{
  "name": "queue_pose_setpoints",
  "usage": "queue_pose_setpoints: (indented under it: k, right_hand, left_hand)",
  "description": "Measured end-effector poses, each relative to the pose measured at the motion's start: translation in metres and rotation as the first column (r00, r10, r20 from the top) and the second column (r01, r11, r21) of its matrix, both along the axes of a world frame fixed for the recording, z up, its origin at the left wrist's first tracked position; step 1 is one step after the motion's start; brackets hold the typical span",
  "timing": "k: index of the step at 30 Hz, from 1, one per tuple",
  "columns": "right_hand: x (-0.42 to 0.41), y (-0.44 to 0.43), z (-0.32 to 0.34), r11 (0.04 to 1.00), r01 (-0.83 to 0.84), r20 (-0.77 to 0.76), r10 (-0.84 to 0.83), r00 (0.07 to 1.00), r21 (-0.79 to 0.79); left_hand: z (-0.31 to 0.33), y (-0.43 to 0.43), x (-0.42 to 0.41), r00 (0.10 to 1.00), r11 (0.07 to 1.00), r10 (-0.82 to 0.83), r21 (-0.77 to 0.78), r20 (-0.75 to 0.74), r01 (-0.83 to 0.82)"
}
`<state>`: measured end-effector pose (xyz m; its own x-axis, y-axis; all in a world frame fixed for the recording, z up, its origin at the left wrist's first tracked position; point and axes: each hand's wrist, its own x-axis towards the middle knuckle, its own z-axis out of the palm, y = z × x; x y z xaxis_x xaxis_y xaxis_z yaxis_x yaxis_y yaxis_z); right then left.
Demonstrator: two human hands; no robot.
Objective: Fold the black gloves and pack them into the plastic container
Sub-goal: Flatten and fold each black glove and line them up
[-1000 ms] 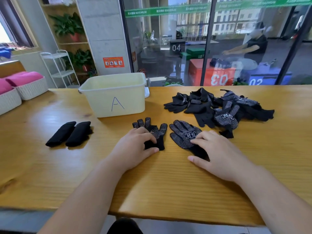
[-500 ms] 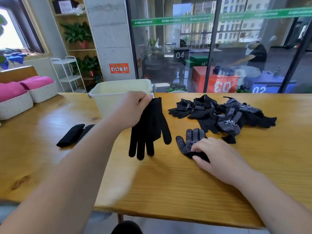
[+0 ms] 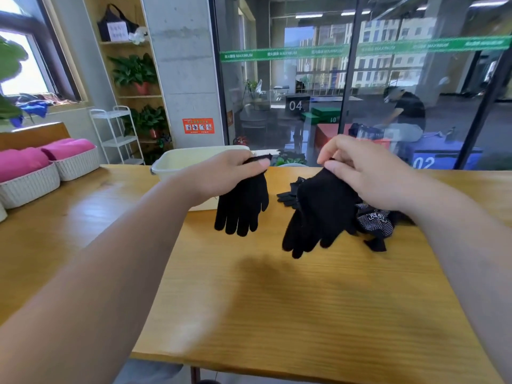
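The fingers [image 3: 260,164] of the left hand [image 3: 219,176] are curled and pinch the cuff of the first glove [image 3: 243,206], thumb against forefinger. The glove hangs straight down with its own fingers pointing at the table [image 3: 304,300]. It is clear of the wood, directly in front of the plastic container [image 3: 177,162], across the right end of that tub's near wall. The fingers [image 3: 340,151] of the right hand [image 3: 371,176] are likewise bent round the cuff of the second glove [image 3: 318,212]. This one dangles to the right of the container, apart from the first. Both hands grip cloth, and neither is slack.

Holding each glove by the cuff seems meant to let its weight pull the knit flat and straighten the fingers, so the pair can be laid one on the other. By that reading, the step in hand is matching the pair, and folding has not begun. The pile of gloves [image 3: 376,223] lies on the table farther right of the container, partly hidden behind the second glove and the right wrist. The container stands open-topped, but what it holds cannot be seen from this angle. The next move likely calls for bringing the two cuffs together evenly, or the fold may come out crooked.
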<state>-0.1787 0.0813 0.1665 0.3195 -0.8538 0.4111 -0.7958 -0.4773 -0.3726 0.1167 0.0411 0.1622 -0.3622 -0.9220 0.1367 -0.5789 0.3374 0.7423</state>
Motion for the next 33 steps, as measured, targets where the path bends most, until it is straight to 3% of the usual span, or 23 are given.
queue_pose_setpoints:
  k: [3,6,10,12,15,18,20,22,24,25,27,29,31,33]
  right_hand:
    - [-0.001,-0.013,0.011,0.992,-0.015,-0.061,0.023,0.998,0.122]
    - [0.001,-0.029,0.01,0.999,0.035,-0.07,-0.033,0.997,0.03]
    - [0.004,-0.033,0.004,0.957,0.088,-0.003,-0.093,0.996,-0.277]
    - [0.005,-0.023,-0.005,0.93,0.065,-0.027,-0.08,0.996,-0.362]
    - [0.012,-0.004,-0.044,0.948,0.009,-0.152,-0.06,0.987,-0.318]
    - [0.018,0.016,-0.112,0.995,-0.076,-0.254,0.058,0.965,-0.063]
    - [0.018,0.028,-0.154,0.988,-0.115,-0.27,0.14,0.953,0.104]
    - [0.014,0.036,-0.175,0.989,-0.117,-0.152,0.13,0.98,0.093]
    - [0.011,0.037,-0.181,1.0,-0.017,-0.024,0.017,1.0,-0.001]
    - [0.01,0.035,-0.183,0.999,0.046,-0.028,-0.046,0.999,-0.01]
    - [0.012,0.031,-0.186,0.982,0.145,-0.176,-0.122,0.977,0.125]
    - [0.013,0.03,-0.189,0.949,0.147,-0.329,-0.049,0.943,0.28]
    - [0.011,0.034,-0.187,0.936,0.1,-0.358,0.03,0.933,0.338]
    - [0.008,0.042,-0.18,0.939,0.059,-0.292,0.045,0.955,0.338]
  left_hand:
    - [-0.001,-0.012,0.004,0.986,0.994,0.008,-0.109,0.165,0.01]
    - [-0.002,-0.022,0.001,0.935,0.925,0.199,-0.372,0.293,-0.08]
    - [-0.005,-0.017,0.0,0.927,0.733,0.356,-0.65,0.117,-0.2]
    - [-0.015,-0.008,0.0,0.954,0.687,0.298,-0.702,0.035,-0.189]
    - [-0.055,0.009,-0.004,0.97,0.762,0.192,-0.646,0.146,-0.054]
    - [-0.121,0.027,-0.006,0.898,0.858,0.108,-0.496,0.426,0.132]
    - [-0.157,0.038,-0.003,0.855,0.888,0.033,-0.407,0.517,0.212]
    - [-0.17,0.044,0.0,0.884,0.893,0.013,-0.403,0.468,0.2]
    - [-0.168,0.045,0.002,0.932,0.89,0.018,-0.43,0.362,0.15]
    - [-0.168,0.043,0.003,0.942,0.892,0.034,-0.434,0.334,0.122]
    - [-0.171,0.039,0.002,0.919,0.934,0.026,-0.338,0.394,0.119]
    - [-0.176,0.038,0.0,0.842,0.974,-0.063,-0.15,0.536,0.168]
    - [-0.182,0.04,0.003,0.782,0.98,-0.089,-0.085,0.616,0.179]
    - [-0.182,0.043,0.011,0.793,0.982,-0.059,-0.107,0.606,0.155]
